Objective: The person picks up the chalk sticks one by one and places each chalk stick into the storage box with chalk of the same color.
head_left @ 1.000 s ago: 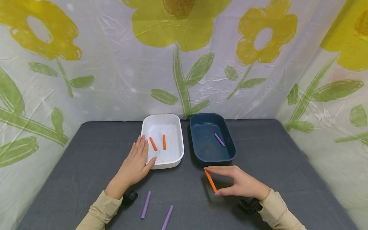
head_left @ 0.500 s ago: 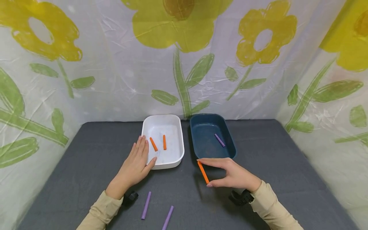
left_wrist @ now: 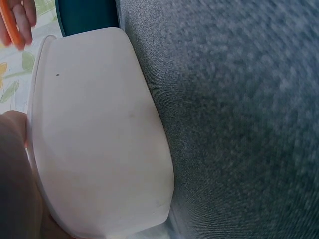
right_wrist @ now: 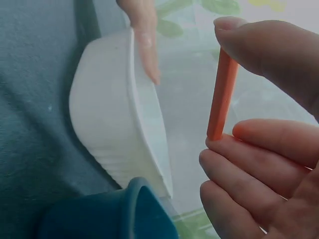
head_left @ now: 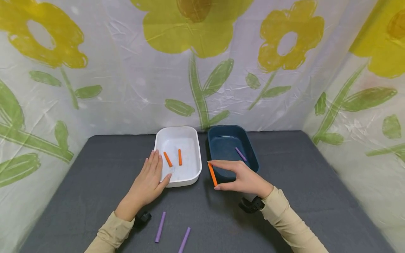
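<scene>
Orange stick (head_left: 212, 174): held in the air above the surface (head_left: 303, 165), by the near left corner of the blue tray (head_left: 221, 147). Likely light and stiff; smooth sides may slip, and bending might snap it. Best hold, judged: mid-length, or end to end. Right hand (head_left: 242, 177): thumb at one end, fingertips at the other, spread the stick's length. Left hand (head_left: 147, 182): fingers straight, resting on the left rim of the white tray (head_left: 191, 165).

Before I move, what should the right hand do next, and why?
I'd have the right hand carry its pinched orange stick left, over the white tray: two loose orange sticks lie there, while the dark blue tray holds a purple stick, suggesting sorting by colour.
</scene>
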Available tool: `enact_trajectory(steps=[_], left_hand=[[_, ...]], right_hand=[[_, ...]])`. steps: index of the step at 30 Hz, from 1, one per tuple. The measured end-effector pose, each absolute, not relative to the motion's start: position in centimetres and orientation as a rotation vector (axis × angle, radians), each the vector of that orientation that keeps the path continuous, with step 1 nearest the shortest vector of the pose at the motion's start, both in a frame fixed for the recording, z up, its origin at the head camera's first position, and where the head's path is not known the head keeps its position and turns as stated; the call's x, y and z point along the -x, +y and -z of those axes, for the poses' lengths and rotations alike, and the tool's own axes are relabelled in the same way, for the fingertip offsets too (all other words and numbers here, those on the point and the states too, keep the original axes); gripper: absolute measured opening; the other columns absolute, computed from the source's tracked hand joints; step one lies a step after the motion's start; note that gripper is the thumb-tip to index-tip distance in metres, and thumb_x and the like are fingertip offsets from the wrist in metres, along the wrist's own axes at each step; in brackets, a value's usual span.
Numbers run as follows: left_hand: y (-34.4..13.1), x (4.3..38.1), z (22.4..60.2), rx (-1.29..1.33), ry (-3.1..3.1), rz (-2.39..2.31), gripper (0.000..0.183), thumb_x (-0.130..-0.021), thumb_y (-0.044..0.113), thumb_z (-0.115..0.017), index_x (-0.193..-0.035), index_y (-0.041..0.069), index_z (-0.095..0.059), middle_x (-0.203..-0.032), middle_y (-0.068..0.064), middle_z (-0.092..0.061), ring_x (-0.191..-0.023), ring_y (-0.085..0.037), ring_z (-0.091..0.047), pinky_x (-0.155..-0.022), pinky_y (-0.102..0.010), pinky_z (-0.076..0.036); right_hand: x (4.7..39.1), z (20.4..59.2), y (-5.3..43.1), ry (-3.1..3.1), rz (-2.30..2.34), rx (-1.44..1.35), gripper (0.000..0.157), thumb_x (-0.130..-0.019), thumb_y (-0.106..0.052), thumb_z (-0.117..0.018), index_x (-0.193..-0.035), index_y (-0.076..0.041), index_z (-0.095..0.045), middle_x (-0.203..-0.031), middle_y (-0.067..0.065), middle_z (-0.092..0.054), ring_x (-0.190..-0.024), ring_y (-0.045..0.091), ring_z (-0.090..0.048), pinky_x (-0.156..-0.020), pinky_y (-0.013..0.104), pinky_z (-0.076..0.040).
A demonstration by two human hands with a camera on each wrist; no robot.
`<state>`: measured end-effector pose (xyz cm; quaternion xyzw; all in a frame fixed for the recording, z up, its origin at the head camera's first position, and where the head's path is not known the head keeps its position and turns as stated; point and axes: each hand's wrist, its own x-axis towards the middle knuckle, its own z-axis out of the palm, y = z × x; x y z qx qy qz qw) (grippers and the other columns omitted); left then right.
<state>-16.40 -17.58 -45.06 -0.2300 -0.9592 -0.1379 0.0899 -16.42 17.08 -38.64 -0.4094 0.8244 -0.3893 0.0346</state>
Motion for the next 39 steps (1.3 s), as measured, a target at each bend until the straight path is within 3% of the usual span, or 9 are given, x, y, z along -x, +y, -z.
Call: enact_trajectory(steps=[12,39], left_hand=[[-17.7,16.4,44.8,0.679,-2.862,0.404,0.077,-0.103,0.037,-0.048,-0.148,-0.019,-0.021,-0.160,-0.032,-0.008,-0.149,-0.043,-0.005,-0.118,-0.057,-0.014],[-17.6,16.6,45.1,0.680,-2.859,0.410,0.079,-0.103,0.039,-0.049,-0.148,-0.019,-0.020,-0.160,-0.032,-0.007,-0.149,-0.043,-0.005,-0.117,-0.057,-0.015]], right_hand=[[19.1,37.4,14.9,2.583,1.183,1.208,0.070,-0.085,-0.034,-0.079,-0.145,-0.011,-0.052,-0.146,-0.001,-0.052,-0.134,0.013,-0.048,-0.107,0.039,-0.042],[25.7,37.4,9.9,2.550,1.008,1.029,0.067,-0.085,-0.025,-0.080,-0.143,-0.004,-0.053,-0.145,0.011,-0.053,-0.131,0.022,-0.052,-0.106,0.039,-0.044]])
